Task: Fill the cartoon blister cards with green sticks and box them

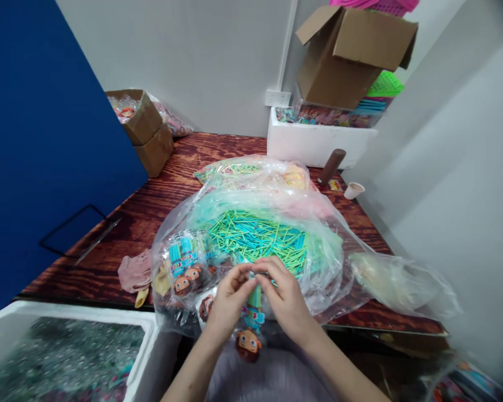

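Observation:
In front of my chest, my left hand [233, 296] and my right hand [283, 296] meet, fingertips pinched together. Between them they grip the top end of a cartoon-figure charm, whose brown face [248, 345] hangs down below light green and blue strips. The exact spot under my fingertips is hidden. Just beyond lies a large clear plastic bag [331, 262], spread open, with a heap of thin green and blue strips [251, 237] in it. Several similar charms [186, 265] lie together at the left side of the bag.
A white foam box [148, 329] of small packed items stands at lower left. A pink cloth [134, 271] lies on the wood-patterned table [180, 156]. Farther back are a foam box [314, 142] under a cardboard box [339, 61], a brown cylinder [332, 166] and a paper cup [354, 191].

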`<action>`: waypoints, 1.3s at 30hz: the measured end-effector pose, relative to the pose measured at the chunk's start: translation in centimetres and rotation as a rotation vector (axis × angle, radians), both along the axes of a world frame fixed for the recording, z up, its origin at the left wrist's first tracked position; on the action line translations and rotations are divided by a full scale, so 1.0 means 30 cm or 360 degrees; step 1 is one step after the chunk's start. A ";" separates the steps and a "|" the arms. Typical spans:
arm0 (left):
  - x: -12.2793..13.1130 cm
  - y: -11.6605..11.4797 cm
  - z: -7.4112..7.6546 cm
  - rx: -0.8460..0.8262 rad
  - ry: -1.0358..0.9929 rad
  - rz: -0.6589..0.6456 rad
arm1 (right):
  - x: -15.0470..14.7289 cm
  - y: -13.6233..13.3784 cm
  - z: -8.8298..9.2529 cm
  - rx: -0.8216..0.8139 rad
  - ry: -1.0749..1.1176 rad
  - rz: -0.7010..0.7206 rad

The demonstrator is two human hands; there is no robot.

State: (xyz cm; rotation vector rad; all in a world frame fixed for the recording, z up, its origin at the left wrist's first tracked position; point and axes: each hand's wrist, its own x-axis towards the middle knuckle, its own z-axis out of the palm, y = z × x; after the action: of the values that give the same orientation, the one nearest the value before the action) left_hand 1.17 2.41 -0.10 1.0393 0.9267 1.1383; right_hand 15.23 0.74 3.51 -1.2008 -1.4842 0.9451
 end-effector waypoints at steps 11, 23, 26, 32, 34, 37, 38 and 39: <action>-0.368 0.308 -0.034 0.0247 0.1531 0.1212 | 0.358 0.235 -0.225 -0.0041 -0.1080 -0.0278; -0.358 0.269 -0.043 0.0513 0.2095 0.1071 | 0.554 0.404 -0.221 -0.0176 -0.1204 0.0148; -0.344 0.222 -0.046 0.0664 0.2042 0.1025 | 0.547 0.399 -0.218 -0.0108 -0.1295 0.0284; -0.295 0.142 -0.029 0.0792 0.1978 0.0897 | 0.533 0.376 -0.216 -0.0026 -0.1415 0.0303; -0.268 0.126 -0.023 0.0828 0.1922 0.0850 | 0.523 0.371 -0.209 -0.0006 -0.1405 0.0285; -0.216 0.109 -0.021 0.0902 0.1841 0.0777 | 0.494 0.370 -0.190 0.0015 -0.1350 0.0244; -0.196 0.104 -0.021 0.0923 0.1813 0.0747 | 0.481 0.371 -0.183 0.0016 -0.1322 0.0233; -0.175 0.100 -0.021 0.0941 0.1784 0.0717 | 0.466 0.370 -0.176 0.0012 -0.1288 0.0229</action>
State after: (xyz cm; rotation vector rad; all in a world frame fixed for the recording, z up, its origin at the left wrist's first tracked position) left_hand -4.07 5.40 -0.72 2.1234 1.8191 1.1967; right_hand 29.19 11.86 -1.78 -1.5843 -2.2203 0.5465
